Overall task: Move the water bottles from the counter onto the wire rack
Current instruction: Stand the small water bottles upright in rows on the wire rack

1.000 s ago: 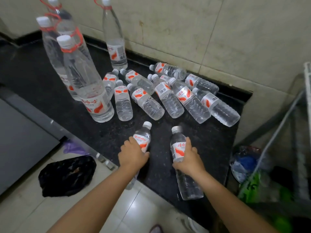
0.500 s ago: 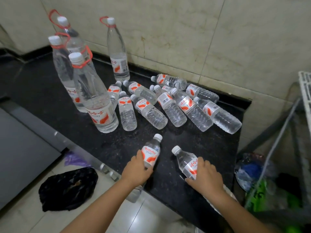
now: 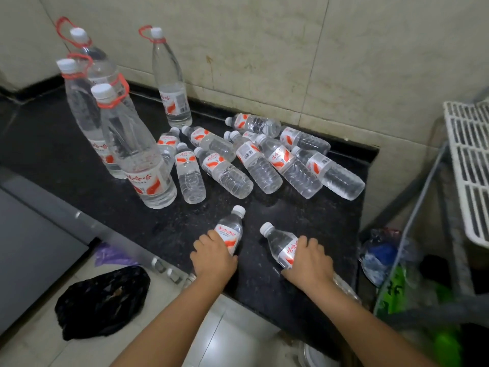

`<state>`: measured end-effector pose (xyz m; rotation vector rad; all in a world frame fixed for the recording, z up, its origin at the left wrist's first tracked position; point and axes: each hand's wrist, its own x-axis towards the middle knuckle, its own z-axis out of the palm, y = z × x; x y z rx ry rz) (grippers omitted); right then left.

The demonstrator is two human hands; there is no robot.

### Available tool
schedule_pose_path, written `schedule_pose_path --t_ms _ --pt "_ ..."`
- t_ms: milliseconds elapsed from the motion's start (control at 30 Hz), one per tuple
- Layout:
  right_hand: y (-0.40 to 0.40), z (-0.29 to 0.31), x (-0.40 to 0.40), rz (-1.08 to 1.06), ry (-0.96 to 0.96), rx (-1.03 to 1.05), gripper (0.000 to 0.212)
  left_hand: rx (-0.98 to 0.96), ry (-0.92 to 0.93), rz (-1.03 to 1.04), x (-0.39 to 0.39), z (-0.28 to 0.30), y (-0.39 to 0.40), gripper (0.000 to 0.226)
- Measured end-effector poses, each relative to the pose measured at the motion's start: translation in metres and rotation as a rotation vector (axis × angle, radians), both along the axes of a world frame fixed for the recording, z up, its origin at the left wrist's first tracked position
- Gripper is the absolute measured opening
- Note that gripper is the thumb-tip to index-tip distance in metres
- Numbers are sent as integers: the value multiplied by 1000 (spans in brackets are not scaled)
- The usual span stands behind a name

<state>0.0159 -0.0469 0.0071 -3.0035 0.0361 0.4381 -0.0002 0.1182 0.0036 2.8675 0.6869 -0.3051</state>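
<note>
1. Near the counter's (image 3: 304,215) front edge, the left hand (image 3: 213,256) curls round a small bottle (image 3: 229,231), cap pointing toward the wall.
2. Just to its right, the right hand (image 3: 311,260) grips a second small bottle (image 3: 281,243) that lies tilted, cap toward the back left, its base reaching out past the front edge under the wrist.
3. Both gripped bottles sit apart from the rest, with bare black stone between them and the pile.
4. Toward the counter's back right corner lies a pile of small bottles (image 3: 264,165) on their sides, touching and overlapping; about ten can be counted, though one or two are partly hidden, so the exact count is unclear.
5. Four tall bottles with red handle rings stand upright to the left of the pile: a cluster of three (image 3: 137,152) near the middle of the counter, and one (image 3: 170,83) alone against the wall.
6. The nearest tall bottle touches the leftmost small ones of the pile.
7. At the far right, beyond the counter's right edge, stands the white wire rack (image 3: 468,165), with grey frame bars (image 3: 423,192) slanting down in front of it.
8. Below the rack, between it and the counter's side, lie crumpled bags (image 3: 381,256) in blue and green.
9. On the floor below the front edge lie a black bag (image 3: 103,300) and a purple scrap (image 3: 111,256).
10. A grey cabinet front (image 3: 31,250) fills the lower left.
</note>
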Motion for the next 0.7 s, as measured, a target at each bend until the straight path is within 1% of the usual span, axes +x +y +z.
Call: schedule_pose_path --t_ms 100,167,300,367,433,533,633,700 --pt "1 2 -1 -18 -35 -1 71 44 -43 -38 -1 -3 -1 62" --pt "1 9 2 -49 -63 36 71 60 -69 -60 -1 -1 -3 58" --pt "0 43 21 -107 -175 147 71 33 -173 -78 12 24 -10 58" --pt "-2 70 37 -125 -259 200 74 1 -277 -98 26 47 -15 60" --pt "-8 102 51 -149 -356 265 76 -49 -422 -125 43 76 -22 63" --pt "-24 158 68 -186 -508 362 76 -94 -590 -154 67 127 -39 66" --pt "-56 213 77 -227 -656 425 76 -144 -776 -202 86 178 -70 67" --pt "-85 243 77 -268 -754 461 75 -193 -856 -248 93 208 -99 68"
